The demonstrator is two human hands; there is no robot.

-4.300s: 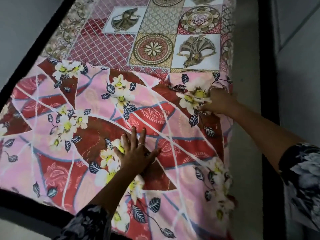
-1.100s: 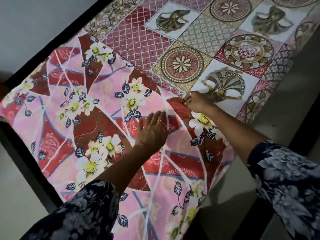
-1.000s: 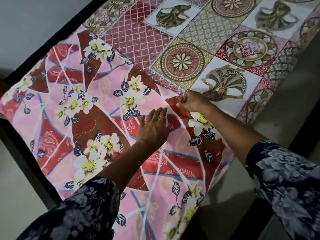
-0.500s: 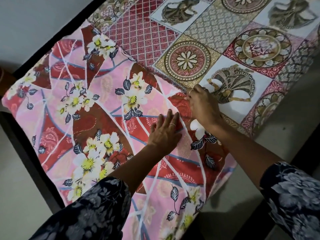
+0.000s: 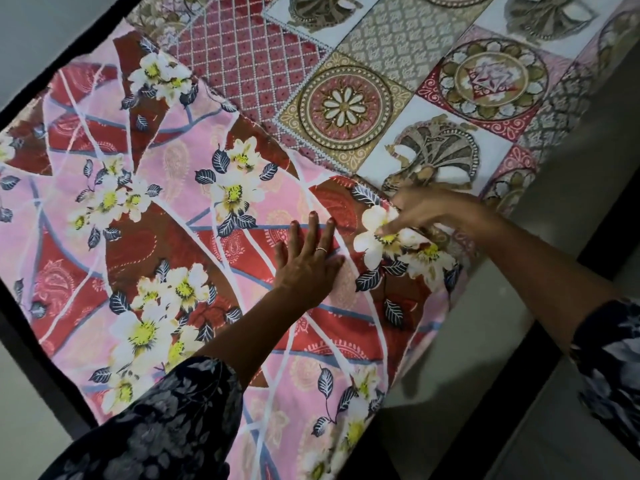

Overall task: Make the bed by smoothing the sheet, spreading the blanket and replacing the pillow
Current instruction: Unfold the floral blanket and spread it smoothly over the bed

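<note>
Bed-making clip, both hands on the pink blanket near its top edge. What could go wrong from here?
1. The left hand lies flat on the pink floral blanket, and the right hand works its upper edge; pulling there may bunch fabric between them.
2. The blanket overhangs the bed's right side, so it might slide off.
3. No pillow is in view.

Looks like a home bedroom: a bed with a dark frame (image 5: 41, 368) is wearing a patchwork-print sheet (image 5: 391, 64), a pink floral blanket (image 5: 166, 216) is lying over its near end, and plain pale flooring (image 5: 568, 216) is showing alongside.
</note>
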